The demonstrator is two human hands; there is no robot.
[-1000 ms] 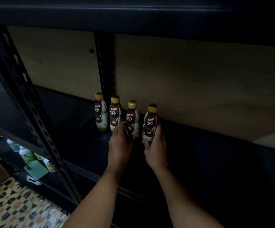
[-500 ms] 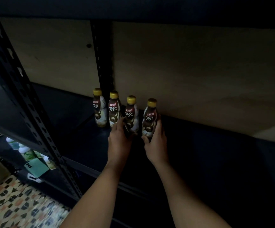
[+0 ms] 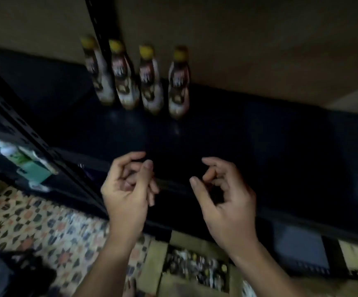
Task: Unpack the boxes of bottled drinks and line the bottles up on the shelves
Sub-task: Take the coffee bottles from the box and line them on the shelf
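Observation:
Several brown coffee bottles with yellow caps stand in a row at the back of the dark shelf; the rightmost bottle and its left neighbour stand free of any hand. My left hand and my right hand hover over the shelf's front edge, well in front of the bottles. Both hands are empty, with fingers loosely curled. An open cardboard box with bottles inside sits on the floor below the hands. The picture is blurred by motion.
A perforated black upright runs diagonally at the left. A lower shelf at the left holds green and white packages. Patterned floor tiles show below. A beige back panel closes the shelf behind the bottles.
Both hands let go of the two right-hand bottles and pulled back to the shelf's front edge. The view has tilted down, bringing the box on the floor into sight.

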